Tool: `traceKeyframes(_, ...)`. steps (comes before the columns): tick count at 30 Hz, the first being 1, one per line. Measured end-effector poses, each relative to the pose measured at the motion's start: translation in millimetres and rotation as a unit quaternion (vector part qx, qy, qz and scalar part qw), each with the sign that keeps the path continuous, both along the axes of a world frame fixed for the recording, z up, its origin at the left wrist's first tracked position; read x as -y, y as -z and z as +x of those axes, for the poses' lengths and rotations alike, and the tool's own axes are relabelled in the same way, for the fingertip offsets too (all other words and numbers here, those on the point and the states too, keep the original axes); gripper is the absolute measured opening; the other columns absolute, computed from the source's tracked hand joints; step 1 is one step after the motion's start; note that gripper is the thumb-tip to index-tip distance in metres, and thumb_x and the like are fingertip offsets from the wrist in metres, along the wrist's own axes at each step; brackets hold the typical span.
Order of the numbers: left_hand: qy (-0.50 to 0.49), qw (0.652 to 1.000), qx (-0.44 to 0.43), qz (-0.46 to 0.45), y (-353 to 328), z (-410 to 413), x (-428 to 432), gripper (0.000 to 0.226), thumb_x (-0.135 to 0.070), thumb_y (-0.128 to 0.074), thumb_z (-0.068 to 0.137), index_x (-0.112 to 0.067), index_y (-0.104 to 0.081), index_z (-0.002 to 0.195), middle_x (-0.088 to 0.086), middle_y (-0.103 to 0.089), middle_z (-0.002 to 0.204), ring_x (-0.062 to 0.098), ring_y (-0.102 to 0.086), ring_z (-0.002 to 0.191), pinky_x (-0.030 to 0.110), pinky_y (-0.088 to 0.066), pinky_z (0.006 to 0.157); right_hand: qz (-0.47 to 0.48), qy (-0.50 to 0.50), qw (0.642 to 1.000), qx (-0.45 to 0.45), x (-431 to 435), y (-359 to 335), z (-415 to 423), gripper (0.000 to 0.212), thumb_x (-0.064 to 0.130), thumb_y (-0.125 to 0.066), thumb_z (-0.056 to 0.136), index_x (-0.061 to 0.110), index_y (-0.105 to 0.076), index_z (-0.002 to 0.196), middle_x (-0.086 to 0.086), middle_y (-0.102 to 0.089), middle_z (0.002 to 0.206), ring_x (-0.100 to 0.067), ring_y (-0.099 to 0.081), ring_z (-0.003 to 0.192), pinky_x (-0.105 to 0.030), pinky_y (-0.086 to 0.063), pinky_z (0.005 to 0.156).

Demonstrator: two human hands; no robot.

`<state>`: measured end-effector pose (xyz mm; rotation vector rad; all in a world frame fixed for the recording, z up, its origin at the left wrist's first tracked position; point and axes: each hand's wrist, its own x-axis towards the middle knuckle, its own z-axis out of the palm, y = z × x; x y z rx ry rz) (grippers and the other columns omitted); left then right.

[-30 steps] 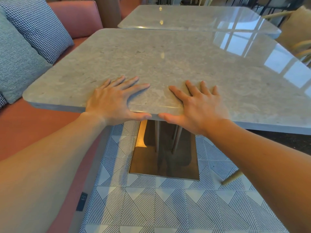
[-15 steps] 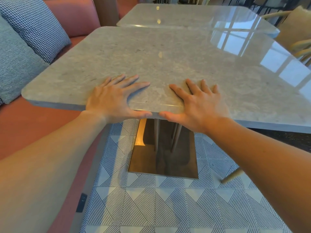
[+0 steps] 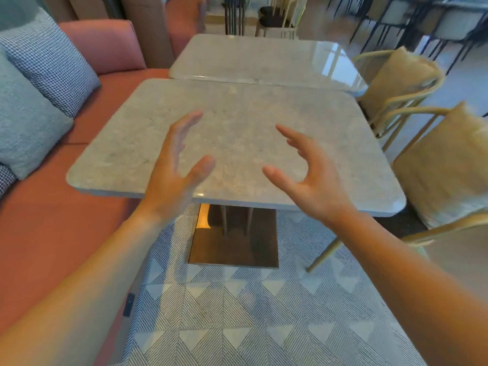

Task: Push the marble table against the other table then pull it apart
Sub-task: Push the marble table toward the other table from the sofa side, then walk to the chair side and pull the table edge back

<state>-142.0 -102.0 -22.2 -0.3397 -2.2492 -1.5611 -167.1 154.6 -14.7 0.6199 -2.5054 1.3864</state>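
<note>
one view only, worn on the person's head, looking forward and steeply down over the marble counter (image 3: 237, 143) from its near edge. it sits close: both forearms run in from the bottom corners, and the counter's metal base (image 3: 233, 244) on the patterned floor (image 3: 237, 313) lies almost underneath (wide-angle, so edges bow). beyond the counter is the second counter (image 3: 261, 59); left of it a pink bench (image 3: 39, 223); right of it chairs (image 3: 438, 159).

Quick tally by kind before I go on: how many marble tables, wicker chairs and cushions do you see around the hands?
Marble tables: 2 (near marble table, other table)
Wicker chairs: 2 (far chair, near chair)
Cushions on the sofa: 3 (checked cushion, grey cushion, a third cut off at the left edge)
Total: 7
</note>
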Motion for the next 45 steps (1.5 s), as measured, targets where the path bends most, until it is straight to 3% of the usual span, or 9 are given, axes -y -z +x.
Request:
traceKeyframes(7,0.052,0.998,-0.032,0.015,-127,57,-110,0.08,-0.088,-0.057,0.084,-0.051,-0.039,0.152,-0.009,-0.043,0.165,0.017,-0.037,0.16,0.055,-0.027,0.131,0.028,-0.066,0.995,-0.074,-109,-140,63,0.077,0.053,-0.072,0.09,0.022,-0.046,0.155,0.006,-0.053,0.151,-0.003,-0.048,0.144,-0.013,-0.033,0.117)
traceKeyframes(14,0.023,0.998,-0.061,0.013,-201,103,-236,0.08,-0.086,-0.059,0.085,-0.051,-0.041,0.155,-0.01,-0.042,0.168,0.021,-0.035,0.161,0.06,-0.026,0.129,-0.008,-0.132,0.986,-0.105,-242,-215,82,0.077,0.055,-0.072,0.089,0.026,-0.042,0.154,-0.001,-0.051,0.157,-0.012,-0.045,0.151,-0.025,-0.034,0.123)
traceKeyframes(19,-0.031,0.997,-0.07,0.031,-238,105,-310,0.084,-0.088,-0.058,0.083,-0.047,-0.041,0.154,-0.01,-0.043,0.167,0.021,-0.036,0.16,0.06,-0.027,0.129,-0.014,-0.171,0.979,-0.112,-308,-253,54,0.074,0.053,-0.067,0.091,0.028,-0.038,0.155,0.014,-0.045,0.155,-0.009,-0.045,0.149,-0.022,-0.035,0.121)
traceKeyframes(23,-0.06,0.994,-0.084,0.029,-255,72,-359,0.087,-0.09,-0.058,0.08,-0.043,-0.042,0.152,-0.015,-0.045,0.163,0.022,-0.038,0.159,0.06,-0.029,0.129,-0.026,-0.19,0.975,-0.111,-347,-260,6,0.076,0.059,-0.064,0.093,0.028,-0.036,0.156,0.016,-0.044,0.157,-0.011,-0.045,0.15,-0.031,-0.038,0.123)
traceKeyframes(26,-0.066,0.992,-0.099,0.03,-253,38,-387,0.089,-0.091,-0.059,0.078,-0.041,-0.044,0.151,-0.018,-0.046,0.162,0.022,-0.04,0.158,0.064,-0.03,0.127,-0.02,-0.205,0.971,-0.124,-369,-253,-31,0.08,0.074,-0.056,0.094,0.029,-0.036,0.157,0.015,-0.044,0.157,-0.008,-0.045,0.149,-0.021,-0.035,0.121)
traceKeyframes(31,-0.09,0.992,-0.085,0.032,-243,-40,-446,0.09,-0.094,-0.059,0.075,-0.045,-0.043,0.149,-0.009,-0.047,0.164,0.017,-0.042,0.157,0.064,-0.034,0.125,0.001,-0.221,0.968,-0.116,-416,-242,-110,0.084,0.074,-0.058,0.093,0.025,-0.038,0.159,0.019,-0.045,0.156,-0.003,-0.045,0.147,-0.018,-0.035,0.119)
traceKeyframes(36,-0.102,0.991,-0.086,0.03,-252,-98,-499,0.09,-0.089,-0.06,0.08,-0.036,-0.047,0.151,-0.005,-0.046,0.165,0.019,-0.043,0.157,0.062,-0.038,0.124,-0.007,-0.238,0.965,-0.107,-470,-257,-181,0.087,0.075,-0.058,0.093,0.022,-0.038,0.16,0.008,-0.047,0.16,-0.01,-0.047,0.148,-0.036,-0.042,0.12)
traceKeyframes(40,-0.128,0.988,-0.085,0.032,-254,-130,-536,0.085,-0.087,-0.06,0.082,-0.041,-0.045,0.151,-0.005,-0.047,0.166,0.018,-0.043,0.157,0.057,-0.039,0.125,-0.026,-0.265,0.958,-0.109,-502,-256,-224,0.09,0.075,-0.057,0.093,0.019,-0.037,0.16,-0.001,-0.049,0.16,-0.018,-0.049,0.148,-0.05,-0.044,0.119)
traceKeyframes(45,-0.19,0.979,-0.079,0.01,-251,-153,-607,0.079,-0.088,-0.062,0.08,-0.051,-0.047,0.148,-0.014,-0.048,0.164,0.015,-0.044,0.156,0.051,-0.039,0.125,-0.024,-0.326,0.938,-0.118,-556,-248,-274,0.085,0.078,-0.052,0.093,0.025,-0.037,0.157,0.003,-0.048,0.158,-0.016,-0.049,0.148,-0.037,-0.042,0.121)
